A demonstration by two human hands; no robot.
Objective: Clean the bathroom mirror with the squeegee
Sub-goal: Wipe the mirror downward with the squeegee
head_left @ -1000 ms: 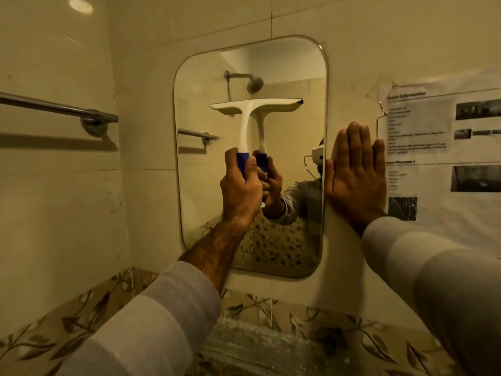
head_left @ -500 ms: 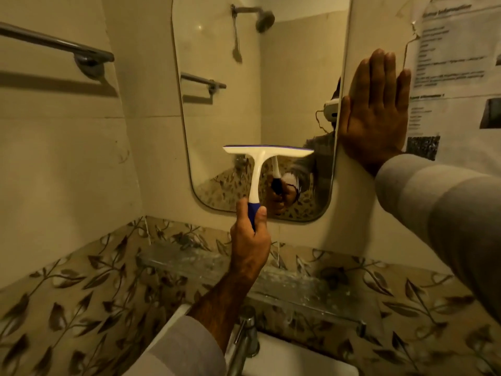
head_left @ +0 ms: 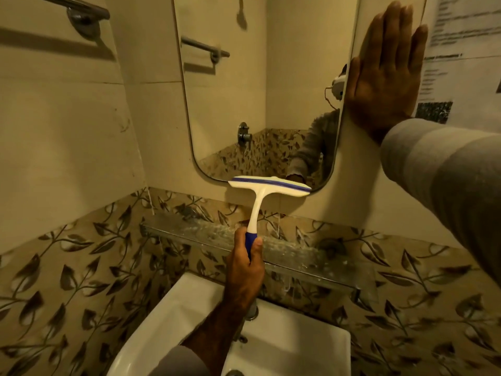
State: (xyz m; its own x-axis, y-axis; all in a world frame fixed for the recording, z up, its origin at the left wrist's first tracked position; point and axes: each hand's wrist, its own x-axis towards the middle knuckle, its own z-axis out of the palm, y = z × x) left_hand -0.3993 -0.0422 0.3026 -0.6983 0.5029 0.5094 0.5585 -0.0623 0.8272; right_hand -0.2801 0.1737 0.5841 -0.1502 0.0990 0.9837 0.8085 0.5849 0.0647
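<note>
Head camera, looking down at a bathroom wall: I see the mirror (head_left: 260, 85) filling the upper middle, its rounded lower edge just above centre. My left hand (head_left: 245, 270), at about six o'clock, is wrapped tightly around the blue grip of the squeegee (head_left: 267, 196), thumb up along the handle. The white blade head sits level at the mirror's bottom edge, toward five o'clock of the glass, partly overlapping the plain wall below it. My right hand (head_left: 385, 69), at two o'clock, lies flat with fingers spread and straight, grasping nothing, pressed to the wall right beside the mirror's right edge. Below the blade run a glass shelf (head_left: 311, 256) and, at six o'clock, a white sink (head_left: 292, 346).

I judge this to be the very end of a downward stroke. My next move calls for lifting the blade off, raising it to the top of the glass, and setting it onto an unwiped strip, keeping even pressure.
</note>
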